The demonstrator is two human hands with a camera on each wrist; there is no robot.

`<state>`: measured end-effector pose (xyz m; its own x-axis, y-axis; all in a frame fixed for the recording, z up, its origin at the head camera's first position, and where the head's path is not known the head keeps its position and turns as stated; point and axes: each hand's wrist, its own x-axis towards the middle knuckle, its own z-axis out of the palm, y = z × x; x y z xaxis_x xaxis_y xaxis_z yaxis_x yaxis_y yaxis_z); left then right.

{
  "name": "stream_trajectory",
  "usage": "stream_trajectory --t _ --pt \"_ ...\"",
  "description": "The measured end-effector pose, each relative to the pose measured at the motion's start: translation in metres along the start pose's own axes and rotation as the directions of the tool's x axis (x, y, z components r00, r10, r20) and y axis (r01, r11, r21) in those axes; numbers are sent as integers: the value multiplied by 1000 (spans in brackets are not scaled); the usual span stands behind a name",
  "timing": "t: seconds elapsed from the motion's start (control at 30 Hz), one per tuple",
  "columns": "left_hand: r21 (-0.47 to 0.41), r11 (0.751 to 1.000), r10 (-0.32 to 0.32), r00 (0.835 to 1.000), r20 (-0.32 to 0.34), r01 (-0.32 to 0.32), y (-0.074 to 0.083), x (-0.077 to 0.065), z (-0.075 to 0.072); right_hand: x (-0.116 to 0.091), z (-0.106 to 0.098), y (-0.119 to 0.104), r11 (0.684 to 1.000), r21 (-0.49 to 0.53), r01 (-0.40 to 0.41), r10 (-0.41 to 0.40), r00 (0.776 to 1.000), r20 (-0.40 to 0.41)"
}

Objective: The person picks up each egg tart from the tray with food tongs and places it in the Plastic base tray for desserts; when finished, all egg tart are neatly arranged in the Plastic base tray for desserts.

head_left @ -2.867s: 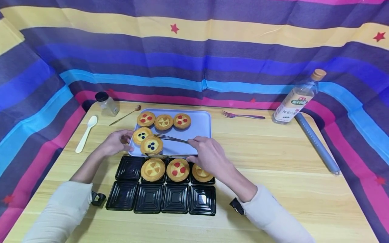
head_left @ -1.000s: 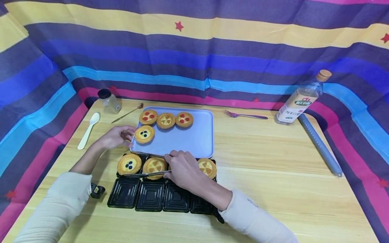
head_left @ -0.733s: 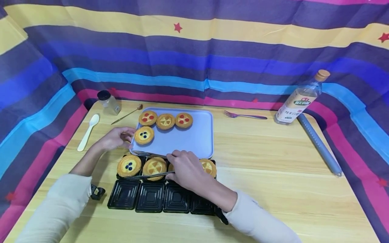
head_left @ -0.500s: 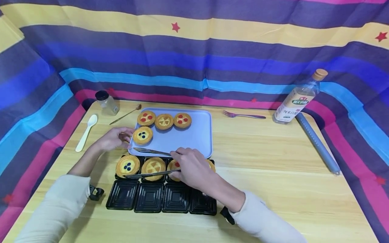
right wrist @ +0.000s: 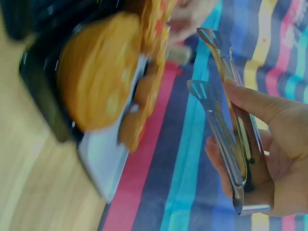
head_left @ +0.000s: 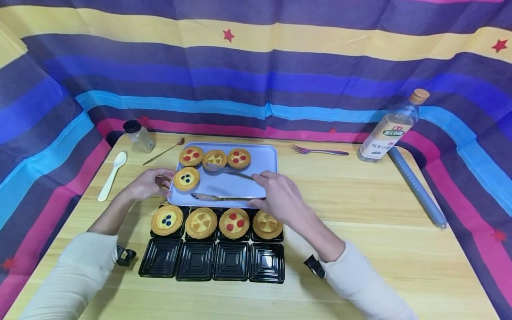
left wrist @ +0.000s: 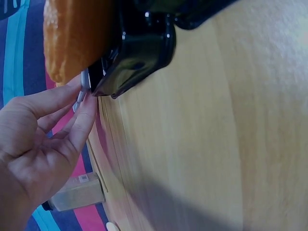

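Observation:
My left hand (head_left: 150, 183) pinches the left edge of the lavender tray (head_left: 262, 162) between thumb and fingers. My right hand (head_left: 282, 195) grips metal tongs (right wrist: 224, 130), their arms spread above the tray with nothing between them. On the tray sit a blueberry-topped tart (head_left: 186, 179) near my left hand and three tarts in the back row, the middle one (head_left: 215, 160) partly behind a tong tip. In front, the far row of black plastic boxes (head_left: 196, 261) holds a blueberry tart (head_left: 167, 220), two tarts with yellow wedges and a red-dotted tart (head_left: 234, 223); the near row is bare.
A white spoon (head_left: 112, 177), a black-lidded jar (head_left: 139, 136) and a thin brown-tipped stick (head_left: 163, 151) lie or stand at left. A purple fork (head_left: 320, 151), a bottle (head_left: 388, 126) and a grey-blue rod (head_left: 416, 186) are at right.
A blueberry tart has gone from the tray into the far-left black box and is released. The tongs have opened and moved up and right over the tray. My left hand stays put.

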<state>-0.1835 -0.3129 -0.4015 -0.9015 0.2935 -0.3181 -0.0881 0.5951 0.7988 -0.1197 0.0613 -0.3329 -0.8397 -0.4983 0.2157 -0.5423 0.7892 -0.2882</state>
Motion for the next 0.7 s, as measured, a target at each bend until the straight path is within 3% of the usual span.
stream_trajectory --t 0.43,0.7 --pt "36 999 4 1000 -2 -4 -2 1 0 19 1 56 994 -9 -110 110 994 -5" --pt "33 999 3 1000 -1 -3 0 0 0 28 9 75 981 -15 -195 195 981 17"
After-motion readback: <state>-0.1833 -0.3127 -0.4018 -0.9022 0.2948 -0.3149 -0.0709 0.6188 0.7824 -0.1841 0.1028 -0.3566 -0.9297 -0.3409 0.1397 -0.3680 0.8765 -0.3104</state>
